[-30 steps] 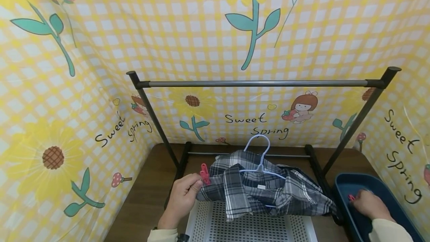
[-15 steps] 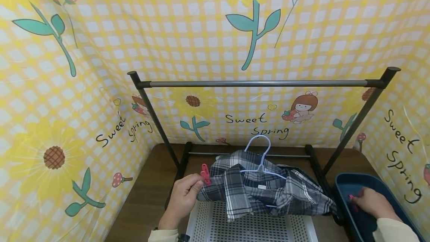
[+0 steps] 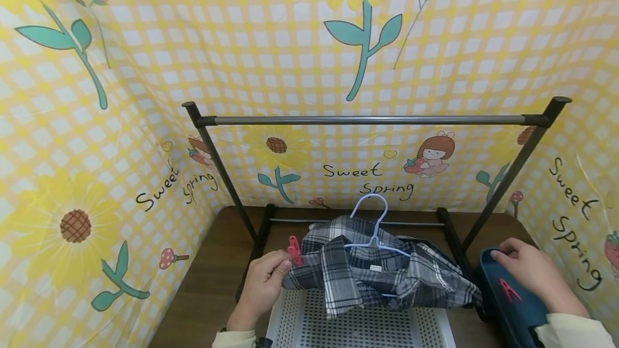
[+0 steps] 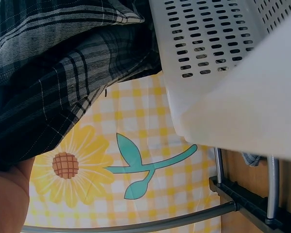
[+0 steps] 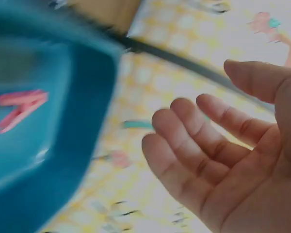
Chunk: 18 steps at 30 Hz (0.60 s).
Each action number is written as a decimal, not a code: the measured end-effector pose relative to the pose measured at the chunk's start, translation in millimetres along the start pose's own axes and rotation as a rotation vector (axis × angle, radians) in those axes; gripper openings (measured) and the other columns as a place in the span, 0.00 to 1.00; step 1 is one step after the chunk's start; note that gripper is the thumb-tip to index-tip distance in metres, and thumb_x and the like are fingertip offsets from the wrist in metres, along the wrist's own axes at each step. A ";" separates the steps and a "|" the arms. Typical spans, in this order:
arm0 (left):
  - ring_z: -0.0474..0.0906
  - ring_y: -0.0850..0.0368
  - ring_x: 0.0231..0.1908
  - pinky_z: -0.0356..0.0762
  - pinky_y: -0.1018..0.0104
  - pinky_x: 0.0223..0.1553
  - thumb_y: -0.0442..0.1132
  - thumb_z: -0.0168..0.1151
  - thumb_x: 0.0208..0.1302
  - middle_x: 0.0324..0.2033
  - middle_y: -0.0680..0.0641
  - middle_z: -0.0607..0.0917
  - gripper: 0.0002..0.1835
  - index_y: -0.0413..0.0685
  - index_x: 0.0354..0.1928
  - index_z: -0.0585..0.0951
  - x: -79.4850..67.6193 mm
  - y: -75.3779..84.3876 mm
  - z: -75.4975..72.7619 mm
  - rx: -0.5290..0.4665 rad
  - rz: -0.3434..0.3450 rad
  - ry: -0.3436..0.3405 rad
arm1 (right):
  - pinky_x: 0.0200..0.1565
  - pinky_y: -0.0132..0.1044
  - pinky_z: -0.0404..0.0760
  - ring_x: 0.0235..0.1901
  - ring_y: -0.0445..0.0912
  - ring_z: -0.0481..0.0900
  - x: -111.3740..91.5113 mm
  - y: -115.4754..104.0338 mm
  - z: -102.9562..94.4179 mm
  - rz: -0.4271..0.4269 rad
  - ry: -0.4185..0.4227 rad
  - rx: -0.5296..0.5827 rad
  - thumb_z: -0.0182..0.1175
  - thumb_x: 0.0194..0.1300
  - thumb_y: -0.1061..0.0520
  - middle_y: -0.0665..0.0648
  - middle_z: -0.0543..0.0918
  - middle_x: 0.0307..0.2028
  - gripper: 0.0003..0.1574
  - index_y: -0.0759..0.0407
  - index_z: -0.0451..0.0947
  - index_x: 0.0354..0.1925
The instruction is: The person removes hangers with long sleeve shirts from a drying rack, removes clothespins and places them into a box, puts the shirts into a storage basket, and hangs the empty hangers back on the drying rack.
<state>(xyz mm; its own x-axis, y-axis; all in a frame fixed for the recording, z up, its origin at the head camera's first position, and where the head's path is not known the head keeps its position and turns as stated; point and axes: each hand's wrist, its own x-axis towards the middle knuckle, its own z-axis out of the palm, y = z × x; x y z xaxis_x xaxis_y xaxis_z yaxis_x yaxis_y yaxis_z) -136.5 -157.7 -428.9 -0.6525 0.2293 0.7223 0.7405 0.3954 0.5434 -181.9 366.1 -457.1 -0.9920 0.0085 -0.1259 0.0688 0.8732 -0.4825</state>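
Observation:
My left hand (image 3: 261,283) grips the left end of a grey plaid shirt (image 3: 340,283), thumb against the cloth. Beside those fingers a red clothespin (image 3: 294,251) stands at the shirt's edge. A light blue hanger (image 3: 374,232) sits in the shirt, hook upward. In the left wrist view, plaid cloth (image 4: 82,77) covers most of that hand. Above the far part of a dark blue bin (image 3: 524,313) is my right hand (image 3: 534,273). Its fingers are loosely bent and hold nothing in the right wrist view. Another red clothespin (image 5: 22,107) lies on the bin's floor.
Behind the shirt stands a rack with a horizontal metal bar (image 3: 367,120) and dark legs. A white perforated basket (image 3: 358,329) sits under and in front of the shirt on the brown table (image 3: 193,289). Yellow checked cloth (image 3: 271,58) encloses the back and sides.
My right hand has let go of a red clothespin, which now lies in the bin, and has risen toward the bin's far edge. The left hand keeps its grip on the shirt.

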 end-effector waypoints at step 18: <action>0.66 0.60 0.19 0.61 0.80 0.24 0.16 0.58 0.52 0.18 0.50 0.70 0.15 0.46 0.25 0.74 -0.9 0.4 0.7 -0.016 0.010 0.010 | 0.32 0.39 0.77 0.32 0.41 0.79 -55.7 -142.0 -11.3 -0.334 0.169 0.113 0.56 0.67 0.46 0.47 0.82 0.35 0.14 0.51 0.78 0.45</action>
<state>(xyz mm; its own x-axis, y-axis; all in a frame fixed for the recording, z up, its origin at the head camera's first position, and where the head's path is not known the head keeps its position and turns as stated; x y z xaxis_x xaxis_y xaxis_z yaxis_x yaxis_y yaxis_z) -135.7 -157.1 -429.7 -0.6433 0.2245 0.7320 0.7498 0.3784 0.5428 -137.6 247.1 -371.7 -0.9646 -0.1788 0.1940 -0.2590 0.7826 -0.5661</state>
